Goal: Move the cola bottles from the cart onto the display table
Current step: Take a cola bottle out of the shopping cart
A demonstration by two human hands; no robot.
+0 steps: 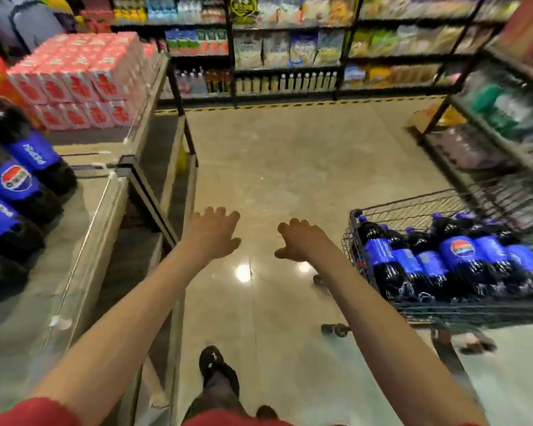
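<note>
a: both hands are holding nothing. the left hand point(213, 233) is spreading its fingers wide, and the right hand point(299, 244) is hanging with fingers loosely curled, both out over the floor point(290, 167).

b: and the cola?

a: the cola bottles point(462, 253) are sitting packed in the cart point(413, 210), to the right of the right hand, near it but not touching. the display table point(83, 241) is running along to the left of the left hand, with placed bottles point(16, 179) well out to that hand's left.

b: what's worrying you?

a: the bottles are looking big and full, so i'm judging that a one-handed grab on the smooth body is risking a drop onto the hard floor. the cart is standing on wheels point(336, 329), so a push on its rim could be sending it away from the right hand. the placed bottles seem to be lying on their sides, so a careless set-down could be starting them rolling.

b: counts?

a: two hands, one cart. in the cart i'm counting about six blue labels, and blur is hiding any behind. on the table four labels are showing, maybe a fifth cut off at the edge.
</note>
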